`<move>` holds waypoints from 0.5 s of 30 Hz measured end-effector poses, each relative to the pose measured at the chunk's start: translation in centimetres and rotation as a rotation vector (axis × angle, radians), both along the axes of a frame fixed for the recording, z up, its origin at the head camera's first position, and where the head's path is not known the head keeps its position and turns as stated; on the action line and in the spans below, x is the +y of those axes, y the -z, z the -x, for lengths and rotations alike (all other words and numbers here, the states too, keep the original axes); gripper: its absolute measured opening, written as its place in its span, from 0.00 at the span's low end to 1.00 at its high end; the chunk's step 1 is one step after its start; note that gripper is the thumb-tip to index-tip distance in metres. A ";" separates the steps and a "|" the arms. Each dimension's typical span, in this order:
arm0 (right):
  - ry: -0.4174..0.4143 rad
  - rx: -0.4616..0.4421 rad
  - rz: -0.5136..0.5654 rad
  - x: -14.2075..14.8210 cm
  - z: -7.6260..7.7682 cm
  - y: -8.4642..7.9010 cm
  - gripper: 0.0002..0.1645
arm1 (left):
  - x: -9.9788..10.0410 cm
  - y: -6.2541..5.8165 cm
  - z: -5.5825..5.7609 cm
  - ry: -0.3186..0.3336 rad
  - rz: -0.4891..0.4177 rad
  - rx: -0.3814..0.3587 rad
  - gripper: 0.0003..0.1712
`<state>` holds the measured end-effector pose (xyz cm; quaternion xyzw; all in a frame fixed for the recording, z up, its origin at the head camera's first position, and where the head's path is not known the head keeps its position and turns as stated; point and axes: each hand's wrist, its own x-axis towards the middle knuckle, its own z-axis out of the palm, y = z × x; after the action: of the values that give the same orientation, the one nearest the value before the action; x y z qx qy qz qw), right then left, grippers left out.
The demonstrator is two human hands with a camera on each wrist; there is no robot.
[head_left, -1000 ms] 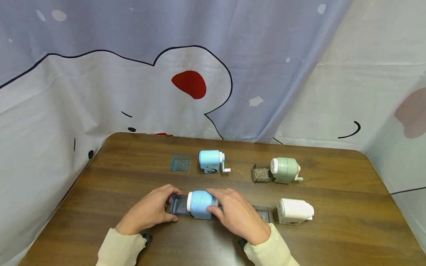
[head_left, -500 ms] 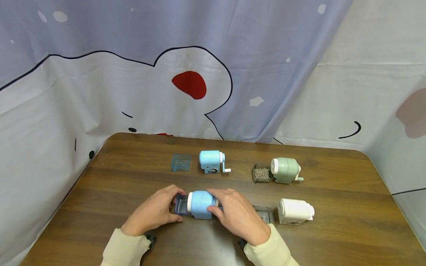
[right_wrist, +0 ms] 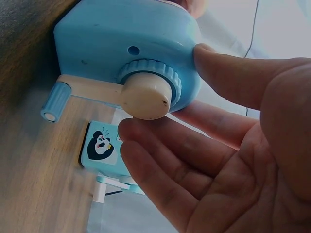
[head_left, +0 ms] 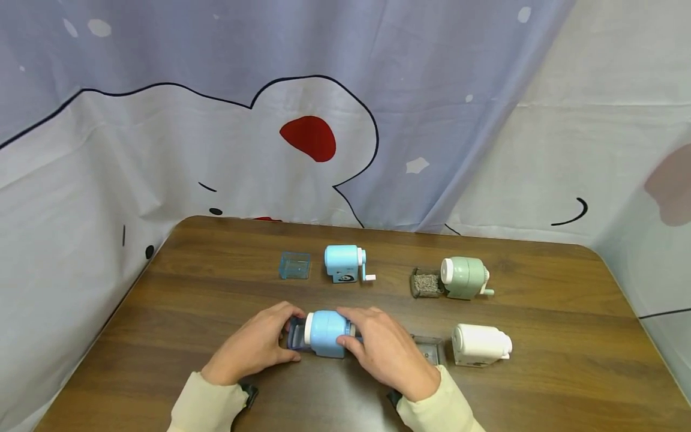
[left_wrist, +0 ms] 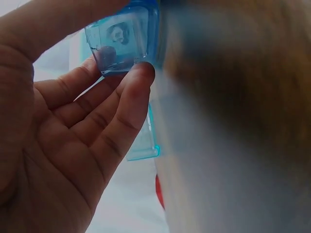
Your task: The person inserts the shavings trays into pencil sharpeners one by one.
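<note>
A blue hand-crank pencil sharpener [head_left: 326, 333] stands mid-table between both hands. My right hand [head_left: 385, 349] holds its crank end, thumb on one side and fingers on the other. In the right wrist view the white crank arm with its blue knob [right_wrist: 56, 102] points away from the palm. My left hand [head_left: 252, 343] pinches a see-through blue shavings drawer [head_left: 297, 335] between thumb and fingers. That drawer sits partly inside the sharpener's white-rimmed end. The left wrist view shows the drawer's clear front [left_wrist: 119, 41] between the fingers; the sharpener body is mostly hidden behind it.
Behind stand a light blue sharpener [head_left: 341, 261] with a panda picture and its loose clear drawer [head_left: 294, 266]. To the right are a green sharpener [head_left: 464, 275], a drawer of shavings [head_left: 425, 284], and a white sharpener [head_left: 479, 343]. A grey drawer [head_left: 432, 349] is partly behind my right wrist.
My left hand has moved right, pushing the drawer further into the blue sharpener, so less of it shows. My right hand and the sharpener have stayed in place.
</note>
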<state>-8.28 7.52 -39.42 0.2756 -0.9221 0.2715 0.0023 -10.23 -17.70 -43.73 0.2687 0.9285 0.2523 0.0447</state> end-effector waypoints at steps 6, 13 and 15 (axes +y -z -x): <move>-0.001 -0.010 0.003 0.0 0.0 0.0 0.28 | 0.3 0.2 0.0 0.022 -0.012 0.011 0.38; -0.006 0.000 0.006 0.0 0.0 0.1 0.28 | 0.7 0.3 -0.1 0.022 -0.010 0.019 0.37; -0.006 0.003 0.006 0.0 0.0 0.1 0.28 | 0.7 0.3 -0.1 0.019 -0.006 0.023 0.38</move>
<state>-8.29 7.50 -39.50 0.2789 -0.9205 0.2738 0.0035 -10.16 -16.99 -43.99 0.2805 0.9256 0.2517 0.0357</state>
